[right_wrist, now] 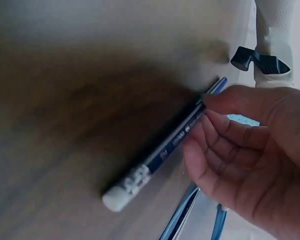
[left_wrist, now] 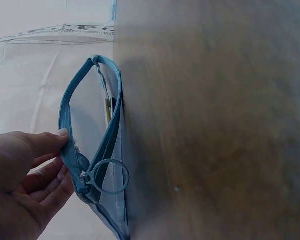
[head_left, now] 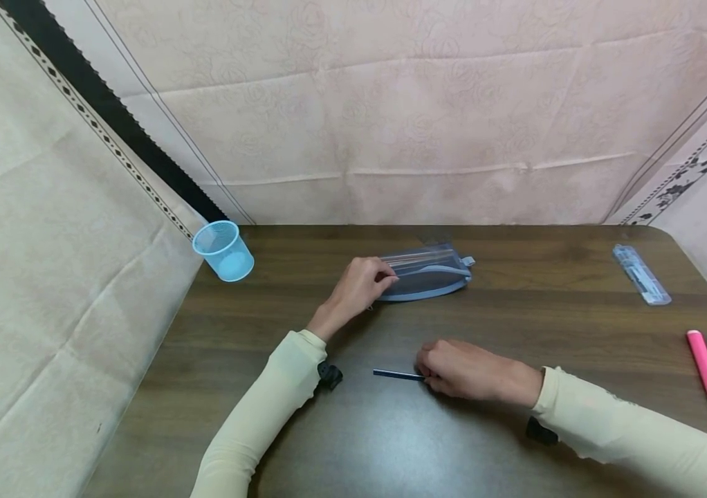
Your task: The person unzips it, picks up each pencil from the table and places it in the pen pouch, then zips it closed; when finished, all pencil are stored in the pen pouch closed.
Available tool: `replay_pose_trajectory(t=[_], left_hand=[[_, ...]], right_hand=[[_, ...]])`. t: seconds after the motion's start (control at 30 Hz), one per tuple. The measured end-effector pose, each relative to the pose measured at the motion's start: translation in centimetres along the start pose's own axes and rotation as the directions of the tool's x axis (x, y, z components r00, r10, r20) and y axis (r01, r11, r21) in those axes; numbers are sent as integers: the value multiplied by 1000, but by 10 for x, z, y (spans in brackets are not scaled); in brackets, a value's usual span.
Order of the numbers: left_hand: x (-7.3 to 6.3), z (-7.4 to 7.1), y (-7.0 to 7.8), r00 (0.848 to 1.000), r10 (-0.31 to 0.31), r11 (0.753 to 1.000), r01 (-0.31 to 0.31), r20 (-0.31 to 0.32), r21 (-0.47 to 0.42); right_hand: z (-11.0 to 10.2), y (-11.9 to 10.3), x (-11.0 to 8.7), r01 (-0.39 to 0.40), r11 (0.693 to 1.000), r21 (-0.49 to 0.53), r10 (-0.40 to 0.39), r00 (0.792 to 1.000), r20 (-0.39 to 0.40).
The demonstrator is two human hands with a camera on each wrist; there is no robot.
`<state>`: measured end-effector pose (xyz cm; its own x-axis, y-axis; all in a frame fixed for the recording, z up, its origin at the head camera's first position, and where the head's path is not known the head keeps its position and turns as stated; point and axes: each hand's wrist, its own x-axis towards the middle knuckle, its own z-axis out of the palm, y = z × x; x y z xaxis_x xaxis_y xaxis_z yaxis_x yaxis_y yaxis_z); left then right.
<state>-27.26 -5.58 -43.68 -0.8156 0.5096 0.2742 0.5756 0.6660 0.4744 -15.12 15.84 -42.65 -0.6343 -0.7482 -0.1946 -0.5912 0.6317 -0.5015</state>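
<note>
My left hand [head_left: 358, 285] pinches the upper zipper edge of a translucent blue pencil case [head_left: 431, 285] near the back middle of the table. In the left wrist view the case's mouth gapes, and a ring-shaped zipper pull [left_wrist: 127, 180] hangs at the near end. Slim sticks, one yellowish [left_wrist: 108, 110], show inside. Nearer the front, my right hand [head_left: 474, 370] holds a dark blue pencil [right_wrist: 172, 140] between thumb and fingers, low over the table. Its white eraser end [right_wrist: 118, 198] points away from the palm in the right wrist view; the fingers hide part of the shaft.
A light blue cup [head_left: 219, 252] stands tilted-looking at the table's back left corner. On the right lie a flat translucent blue case [head_left: 642, 274] and a pink marker with a clear end [head_left: 706, 366]. Cloth [head_left: 453, 117] hangs behind the wooden table [head_left: 304, 449].
</note>
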Motion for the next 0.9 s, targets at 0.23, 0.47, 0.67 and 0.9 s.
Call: replay_pose_trajectory(t=[0.23, 0.47, 0.67, 0.9], left_hand=[[0, 0, 1, 1000, 2, 1000, -2, 5, -7], [0, 1, 1, 1000, 1, 1000, -1, -3, -20], [1, 0, 0, 1000, 15, 1000, -15, -8, -7], [1, -1, 0, 1000, 20, 1000, -20, -1, 3]], right_hand=[[-10, 5, 3, 20, 995, 102, -20, 1000, -1], [-20, 17, 6, -68, 843, 533, 38, 997, 66], [-24, 35, 10, -273, 375, 886, 81, 962, 262], [-31, 55, 16, -290, 69, 954, 141, 950, 279]])
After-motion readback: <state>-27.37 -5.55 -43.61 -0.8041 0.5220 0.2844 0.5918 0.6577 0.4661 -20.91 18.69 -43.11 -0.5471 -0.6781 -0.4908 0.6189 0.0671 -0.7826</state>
